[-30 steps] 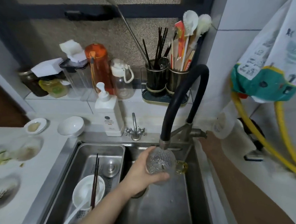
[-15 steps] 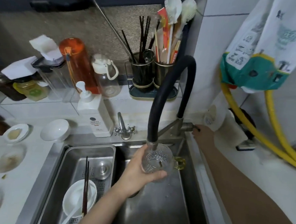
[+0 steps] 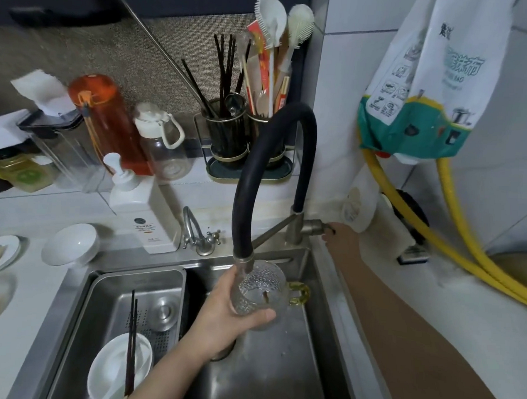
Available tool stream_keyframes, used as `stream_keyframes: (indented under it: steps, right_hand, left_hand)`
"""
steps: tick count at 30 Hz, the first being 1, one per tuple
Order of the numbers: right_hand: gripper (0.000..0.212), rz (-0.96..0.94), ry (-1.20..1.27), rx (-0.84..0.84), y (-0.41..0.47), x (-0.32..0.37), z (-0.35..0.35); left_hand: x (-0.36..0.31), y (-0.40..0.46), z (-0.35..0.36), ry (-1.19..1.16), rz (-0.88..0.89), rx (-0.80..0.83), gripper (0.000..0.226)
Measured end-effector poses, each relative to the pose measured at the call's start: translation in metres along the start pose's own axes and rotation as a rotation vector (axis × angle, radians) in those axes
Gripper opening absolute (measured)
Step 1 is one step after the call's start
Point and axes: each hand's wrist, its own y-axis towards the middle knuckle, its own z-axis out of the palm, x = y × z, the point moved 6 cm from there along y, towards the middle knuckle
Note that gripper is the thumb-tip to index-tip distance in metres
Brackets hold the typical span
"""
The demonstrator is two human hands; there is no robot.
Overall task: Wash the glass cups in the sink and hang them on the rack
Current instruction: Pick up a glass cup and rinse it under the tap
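Note:
A textured clear glass cup (image 3: 259,290) with a yellow handle is tilted right under the spout of the black flexible faucet (image 3: 251,174), over the steel sink (image 3: 278,368). My left hand (image 3: 228,322) grips the cup from below and the left. My right hand (image 3: 339,240) reaches back to the faucet's metal lever (image 3: 317,226) at the sink's far right corner and rests on it; its fingers are mostly hidden. Water looks to be running into the cup. No rack is in sight.
A steel drain basket (image 3: 135,296) in the sink's left half holds a white bowl (image 3: 119,365) with dark chopsticks. A soap dispenser (image 3: 139,211), bottles and utensil holders (image 3: 244,137) line the back ledge. Yellow hoses (image 3: 467,240) and a hanging bag (image 3: 430,86) are at right.
The view has shifted slightly, and the cup now sits closer up under the spout. Both hands keep their places.

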Motion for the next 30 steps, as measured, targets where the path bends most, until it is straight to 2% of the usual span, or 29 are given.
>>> stream_keyframes:
  steps: [3,10,15,18,20,23,24,26,28,30]
  right_hand:
    - [0.026,0.000,-0.003,0.000,0.001,-0.001,0.000]
    - [0.025,-0.019,-0.042,0.007,0.003,-0.004,0.002]
    - [0.027,0.008,-0.047,0.017,0.001,-0.006,0.001]
    - [0.038,0.041,0.009,0.069,-0.015,-0.006,0.005]
    - [0.045,0.006,0.054,0.048,-0.035,-0.001,0.007]
    - [0.042,-0.092,0.076,0.000,-0.078,0.008,0.009]
    - [0.040,-0.093,0.114,0.036,-0.095,0.010,0.014]
    - [0.039,-0.073,0.287,0.220,-0.132,0.018,0.028]
    - [0.042,-0.104,0.422,0.388,-0.164,0.036,0.035]
    - [0.045,-0.137,0.394,0.438,-0.184,0.048,0.032]
  left_hand:
    - [-0.002,-0.001,0.001,-0.002,0.006,0.002,0.076]
    - [0.003,0.001,-0.001,-0.009,-0.022,0.000,0.088]
    - [0.008,0.002,-0.002,0.003,-0.021,-0.009,0.087]
    - [0.009,0.004,-0.001,-0.005,-0.019,0.005,0.085]
    - [0.008,0.004,-0.001,-0.007,-0.020,0.011,0.084]
    - [0.009,0.006,-0.003,0.011,-0.006,0.026,0.086]
    - [0.010,0.006,-0.004,0.026,-0.003,0.037,0.092]
    - [0.013,0.006,-0.007,0.044,0.002,0.057,0.098]
    - [0.013,0.008,-0.009,0.022,0.023,0.078,0.094]
    - [0.009,0.007,-0.006,0.018,0.046,0.126,0.085]
